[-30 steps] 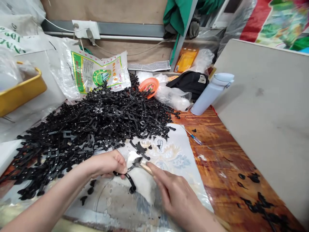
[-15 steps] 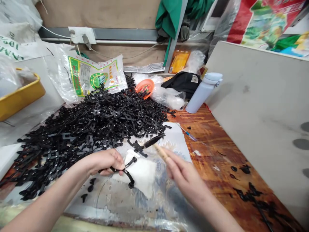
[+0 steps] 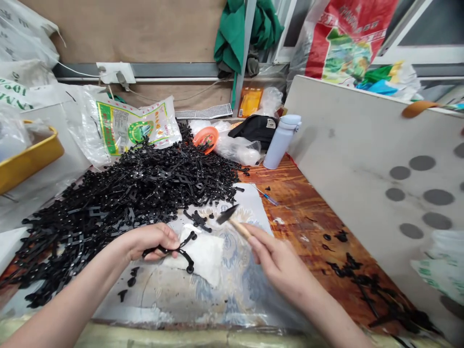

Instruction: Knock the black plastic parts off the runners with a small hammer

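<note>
My left hand (image 3: 155, 240) is closed around a black jointed part (image 3: 186, 257), whose two curved, round-ended arms stick out past the fingers to the right. Beneath the part lies a white cloth pad (image 3: 210, 258) on the plastic-covered table. My right hand (image 3: 270, 246) grips a small hammer (image 3: 239, 226) by its pale wooden handle. The hammer's dark head is raised to the upper right of the part and apart from it. Another black jointed part (image 3: 197, 220) lies just beyond the pad.
A big heap of black jointed parts (image 3: 145, 179) covers the left and back. At the back right stand a pale blue bottle (image 3: 281, 142) and a black bag (image 3: 253, 129). A small screwdriver (image 3: 270, 198) and loose black pieces (image 3: 362, 280) lie right, beside a grey board (image 3: 348, 140).
The camera view has swung to the right, showing more of the grey board. The hammer head, smeared by motion before, now shows sharply. Both hands keep their holds.
</note>
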Tool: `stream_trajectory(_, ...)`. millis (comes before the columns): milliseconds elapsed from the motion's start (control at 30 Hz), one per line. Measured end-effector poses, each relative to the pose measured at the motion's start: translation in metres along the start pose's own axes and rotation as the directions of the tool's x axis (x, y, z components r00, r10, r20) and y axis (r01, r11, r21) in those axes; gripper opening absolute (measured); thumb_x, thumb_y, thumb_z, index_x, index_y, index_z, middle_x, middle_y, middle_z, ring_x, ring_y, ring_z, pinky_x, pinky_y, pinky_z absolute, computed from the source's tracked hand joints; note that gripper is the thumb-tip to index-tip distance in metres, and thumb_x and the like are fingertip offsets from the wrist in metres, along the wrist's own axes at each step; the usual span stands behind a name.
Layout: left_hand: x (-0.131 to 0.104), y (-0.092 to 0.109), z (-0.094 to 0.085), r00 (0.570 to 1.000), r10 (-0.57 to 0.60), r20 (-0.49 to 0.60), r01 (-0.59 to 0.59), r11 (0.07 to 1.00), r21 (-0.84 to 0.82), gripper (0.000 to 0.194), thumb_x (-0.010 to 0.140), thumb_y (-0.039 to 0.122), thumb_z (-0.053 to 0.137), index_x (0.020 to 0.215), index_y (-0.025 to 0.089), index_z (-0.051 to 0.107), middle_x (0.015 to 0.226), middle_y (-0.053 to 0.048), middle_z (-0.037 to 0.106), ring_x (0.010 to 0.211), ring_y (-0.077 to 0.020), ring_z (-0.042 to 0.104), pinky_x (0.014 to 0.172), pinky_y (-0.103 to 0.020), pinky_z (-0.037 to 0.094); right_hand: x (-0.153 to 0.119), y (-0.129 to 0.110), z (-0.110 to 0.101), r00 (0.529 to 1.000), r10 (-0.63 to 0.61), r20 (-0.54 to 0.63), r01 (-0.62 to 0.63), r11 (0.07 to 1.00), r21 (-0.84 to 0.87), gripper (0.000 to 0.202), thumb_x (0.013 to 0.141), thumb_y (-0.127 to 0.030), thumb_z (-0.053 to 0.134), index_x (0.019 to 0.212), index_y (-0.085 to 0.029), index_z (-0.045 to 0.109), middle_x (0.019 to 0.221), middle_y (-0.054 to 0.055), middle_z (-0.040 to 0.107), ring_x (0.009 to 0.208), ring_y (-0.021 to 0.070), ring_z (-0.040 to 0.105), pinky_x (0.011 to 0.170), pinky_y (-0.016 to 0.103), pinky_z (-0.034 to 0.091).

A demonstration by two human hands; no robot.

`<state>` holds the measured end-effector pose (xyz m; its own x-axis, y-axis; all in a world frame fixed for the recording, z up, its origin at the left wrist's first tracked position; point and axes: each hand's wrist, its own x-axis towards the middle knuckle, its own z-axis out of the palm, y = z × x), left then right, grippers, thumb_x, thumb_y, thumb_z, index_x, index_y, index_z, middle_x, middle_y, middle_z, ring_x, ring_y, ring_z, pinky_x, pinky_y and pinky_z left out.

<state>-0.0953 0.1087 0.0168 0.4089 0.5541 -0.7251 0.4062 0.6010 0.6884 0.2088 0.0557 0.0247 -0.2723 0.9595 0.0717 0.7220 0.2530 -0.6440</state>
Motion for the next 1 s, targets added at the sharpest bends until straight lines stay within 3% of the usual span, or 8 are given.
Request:
stream_trajectory(100, 0.000, 0.001, 0.001, 1.000, -0.011, -0.015, 0.011, 1.000, 0.023, 0.026, 0.063, 0.036, 0.070, 0.054, 0.011, 0.066, 0.029, 0.008, 0.031, 0.025, -0.0045, 0.020, 0.032, -0.022, 0.006, 0.008, -0.027, 0.005, 0.988, -0.148, 0.037, 0.148, 0.989, 0.021, 0.042, 0.094, -0.027, 0.036, 0.133, -0.029, 0.051, 0.097, 0.002, 0.073, 0.067, 0.0168, 0.067, 0.061, 0.030, 0.054)
stream_trajectory(200, 0.001, 0.001, 0.002, 0.999, -0.024, -0.030, 0.025, 0.999, 0.031, 0.023, 0.062, 0.033, 0.070, 0.054, 0.011, 0.067, 0.031, 0.006, 0.037, 0.025, -0.0038, 0.019, 0.030, -0.021, 0.007, 0.016, -0.034, 0.018, 0.964, -0.261, -0.042, 0.263, 0.962, 0.077, 0.047, 0.093, -0.020, 0.036, 0.139, -0.027, 0.042, 0.126, 0.004, 0.061, 0.092, 0.0180, 0.067, 0.077, 0.032, 0.055)
stream_trajectory(400, 0.001, 0.002, 0.001, 0.998, -0.041, -0.048, 0.042, 0.999, 0.029, 0.019, 0.060, 0.027, 0.070, 0.049, 0.012, 0.064, 0.038, 0.002, 0.050, 0.026, -0.0028, 0.020, 0.027, -0.021, 0.009, 0.022, -0.028, 0.031, 0.963, -0.223, 0.152, 0.244, 0.960, -0.140, 0.051, 0.089, -0.015, 0.039, 0.137, -0.030, 0.045, 0.102, 0.005, 0.073, 0.081, 0.0216, 0.070, 0.072, 0.037, 0.056)
stream_trajectory(533, 0.003, 0.000, -0.001, 0.998, -0.052, -0.028, 0.052, 0.998, 0.027, 0.021, 0.062, 0.029, 0.070, 0.052, 0.012, 0.066, 0.029, 0.007, 0.035, 0.025, -0.0036, 0.017, 0.028, -0.021, 0.007, 0.017, -0.034, 0.033, 0.968, -0.243, 0.061, 0.246, 0.969, -0.032, 0.050, 0.091, -0.016, 0.035, 0.140, -0.028, 0.041, 0.106, 0.006, 0.071, 0.087, 0.0193, 0.069, 0.077, 0.033, 0.055)
stream_trajectory(600, 0.002, 0.000, -0.002, 0.999, -0.048, -0.013, 0.048, 0.999, 0.018, 0.022, 0.063, 0.030, 0.070, 0.052, 0.011, 0.066, 0.028, 0.008, 0.031, 0.025, -0.0039, 0.016, 0.029, -0.021, 0.006, 0.015, -0.034, 0.037, 0.969, -0.230, 0.093, 0.234, 0.972, -0.031, 0.052, 0.090, -0.015, 0.037, 0.140, -0.030, 0.041, 0.103, 0.006, 0.072, 0.084, 0.0197, 0.069, 0.076, 0.034, 0.055)
stream_trajectory(700, 0.000, 0.001, -0.002, 1.000, -0.005, -0.002, 0.005, 1.000, -0.015, 0.026, 0.063, 0.034, 0.070, 0.052, 0.012, 0.065, 0.030, 0.007, 0.035, 0.025, -0.0036, 0.019, 0.030, -0.022, 0.006, 0.016, -0.026, 0.037, 0.976, -0.174, 0.128, 0.176, 0.984, -0.004, 0.047, 0.092, -0.020, 0.037, 0.136, -0.034, 0.046, 0.093, 0.003, 0.073, 0.077, 0.0188, 0.069, 0.069, 0.032, 0.054)
stream_trajectory(800, -0.005, 0.000, -0.003, 0.999, 0.052, 0.004, -0.052, 0.997, -0.057, 0.029, 0.064, 0.037, 0.069, 0.051, 0.012, 0.063, 0.034, 0.006, 0.038, 0.026, -0.0029, 0.021, 0.032, -0.022, 0.006, 0.019, -0.009, 0.023, 0.999, -0.049, 0.014, 0.048, 0.998, 0.030, 0.044, 0.097, -0.029, 0.030, 0.138, -0.030, 0.043, 0.082, 0.001, 0.073, 0.065, 0.0174, 0.067, 0.061, 0.029, 0.052)
stream_trajectory(1000, -0.014, -0.012, -0.009, 0.995, 0.101, 0.024, -0.098, 0.990, -0.102, 0.027, 0.067, 0.036, 0.067, 0.058, 0.011, 0.065, 0.034, 0.007, 0.034, 0.025, -0.0038, 0.025, 0.034, -0.021, 0.007, 0.013, 0.023, 0.000, 0.963, 0.213, -0.163, -0.259, 0.897, -0.358, 0.040, 0.095, -0.029, 0.037, 0.131, -0.029, 0.052, 0.097, 0.007, 0.072, 0.077, 0.0239, 0.069, 0.066, 0.033, 0.050)
